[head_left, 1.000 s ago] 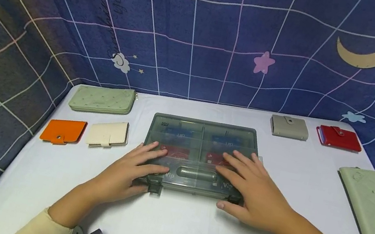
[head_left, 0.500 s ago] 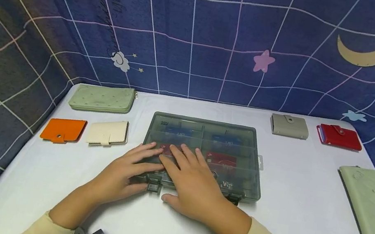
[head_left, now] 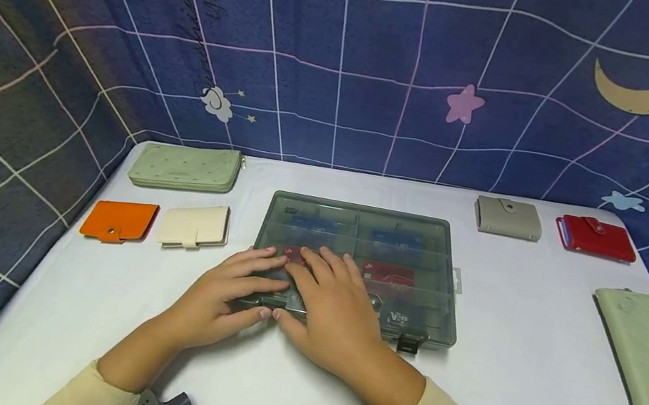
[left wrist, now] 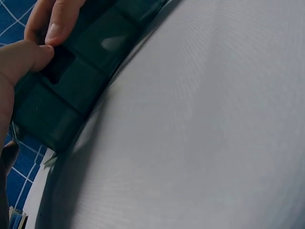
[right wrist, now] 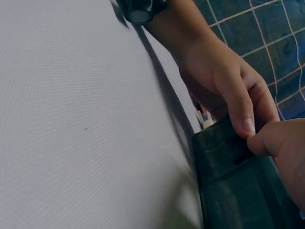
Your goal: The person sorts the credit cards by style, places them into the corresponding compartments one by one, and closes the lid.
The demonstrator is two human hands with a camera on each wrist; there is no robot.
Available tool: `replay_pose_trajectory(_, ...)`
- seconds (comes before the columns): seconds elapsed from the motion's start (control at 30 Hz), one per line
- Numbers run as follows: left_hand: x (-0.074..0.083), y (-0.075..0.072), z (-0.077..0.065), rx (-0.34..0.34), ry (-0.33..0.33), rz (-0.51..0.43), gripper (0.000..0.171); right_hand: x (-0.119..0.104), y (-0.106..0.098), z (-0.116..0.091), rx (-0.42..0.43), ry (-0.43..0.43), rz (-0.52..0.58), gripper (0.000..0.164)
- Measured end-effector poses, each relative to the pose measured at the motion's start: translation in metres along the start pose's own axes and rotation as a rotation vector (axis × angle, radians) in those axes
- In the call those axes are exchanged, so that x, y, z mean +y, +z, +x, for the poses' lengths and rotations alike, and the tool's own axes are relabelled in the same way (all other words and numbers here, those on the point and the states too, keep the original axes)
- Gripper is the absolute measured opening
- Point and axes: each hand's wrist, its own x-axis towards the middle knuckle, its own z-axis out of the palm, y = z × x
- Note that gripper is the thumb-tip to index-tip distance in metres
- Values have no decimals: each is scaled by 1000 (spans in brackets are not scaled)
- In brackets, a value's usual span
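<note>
1. Left hand (head_left: 224,293) lies on the near left corner of the grey plastic case (head_left: 414,247), fingers spread flat on the lid, thumb pressed against the front latch (right wrist: 224,143).
2. Right hand (head_left: 332,309) lies just beside it, fingers flat on the lid, thumb tip meeting the left thumb at that latch.
3. The case rests closed on the white table (head_left: 502,379), directly under both hands; red and blue cards show through the lid.
4. Left of the hands: cream wallet (head_left: 194,225), orange wallet (head_left: 119,221).
</note>
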Motion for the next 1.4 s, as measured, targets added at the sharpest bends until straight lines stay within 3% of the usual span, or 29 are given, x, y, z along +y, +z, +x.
replay_pose_trajectory(0.13, 3, 1, 3, 3, -28, 28, 45, 2, -1, 0, -9, 6, 21, 69)
replay_pose_trajectory(0.23, 8, 2, 5, 16, -51, 91, 42, 6, -7, -2, -44, 0, 118, 68)
replay_pose_trajectory(0.4, 25, 10, 14, 26, 16, 242, 36, 21, -24, -21, -84, -29, 259, 62)
replay_pose_trajectory(0.57, 47, 28, 33, -23, 115, 309, 38, 47, -38, -52, -73, -91, 233, 59)
replay_pose_trajectory(0.87, 75, 73, 86, -164, 195, 271, 39, 114, -53, -100, 8, -182, 206, 70)
replay_pose_trajectory(0.97, 80, 84, 98, -201, 193, 273, 40, 132, -55, -109, 21, -216, 205, 74)
replay_pose_trajectory(1.17, 84, 96, 104, -199, 151, 320, 42, 147, -47, -113, 51, -274, 191, 72)
replay_pose_trajectory(1.4, 83, 106, 106, -158, 121, 403, 39, 150, -36, -110, 147, -258, 154, 59)
